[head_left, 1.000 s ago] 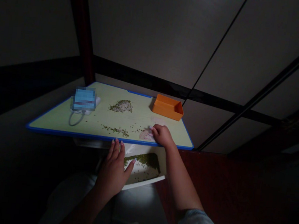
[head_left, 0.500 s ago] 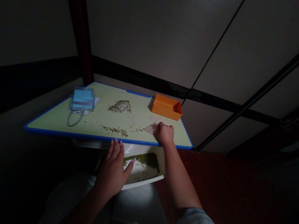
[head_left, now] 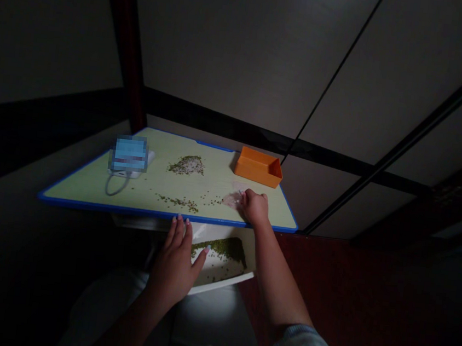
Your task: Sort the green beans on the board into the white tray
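The pale patch (head_left: pixel 232 200) on the tabletop (head_left: pixel 89 188) lies at nine o'clock beside the nearer, curled right hand (head_left: pixel 256 207) — its grip unclear — and at one o'clock from the wide-spread left hand (head_left: pixel 173 269).

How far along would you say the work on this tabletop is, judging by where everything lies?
Seemingly done: many green pieces lie in the white bin. In hand: the right hand works at a pale patch; its grip is unclear. Apparently left: the mixed pile and scattered bits on the tabletop.
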A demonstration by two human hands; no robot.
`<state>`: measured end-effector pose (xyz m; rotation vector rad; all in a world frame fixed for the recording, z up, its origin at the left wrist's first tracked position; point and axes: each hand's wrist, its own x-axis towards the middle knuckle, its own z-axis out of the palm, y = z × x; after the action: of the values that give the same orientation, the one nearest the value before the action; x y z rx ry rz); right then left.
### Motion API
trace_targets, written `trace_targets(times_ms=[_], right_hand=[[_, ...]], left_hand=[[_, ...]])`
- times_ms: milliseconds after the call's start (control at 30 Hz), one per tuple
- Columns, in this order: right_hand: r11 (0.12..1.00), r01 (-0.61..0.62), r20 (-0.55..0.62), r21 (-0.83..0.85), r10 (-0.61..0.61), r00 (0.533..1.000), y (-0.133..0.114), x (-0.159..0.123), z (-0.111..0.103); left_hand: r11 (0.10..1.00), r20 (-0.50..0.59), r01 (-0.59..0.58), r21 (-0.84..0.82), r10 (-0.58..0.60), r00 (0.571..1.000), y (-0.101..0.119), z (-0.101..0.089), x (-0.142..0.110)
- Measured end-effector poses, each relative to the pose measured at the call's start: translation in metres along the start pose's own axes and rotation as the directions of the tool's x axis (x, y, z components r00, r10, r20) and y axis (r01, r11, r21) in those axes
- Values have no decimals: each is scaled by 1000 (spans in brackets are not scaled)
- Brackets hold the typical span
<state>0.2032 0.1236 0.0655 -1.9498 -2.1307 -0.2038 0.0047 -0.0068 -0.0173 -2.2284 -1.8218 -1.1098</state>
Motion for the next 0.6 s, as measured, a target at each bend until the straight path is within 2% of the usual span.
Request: trace_targets(times_ms=[133, 400, 600], right_hand=[[999, 6, 8, -50, -6, 1000, -4, 0, -1], [987, -139, 5, -77, 139, 990, -1, 7, 1], [993, -90, 12, -76, 91, 996, -8, 16, 3]], left_hand=[[1000, 1, 5, -6, -5, 1000, 1, -1, 0], [1000, -4, 7, -15, -7, 1000, 2, 0, 0], [1000, -7, 19, -21, -19, 1000, 3, 0, 1]])
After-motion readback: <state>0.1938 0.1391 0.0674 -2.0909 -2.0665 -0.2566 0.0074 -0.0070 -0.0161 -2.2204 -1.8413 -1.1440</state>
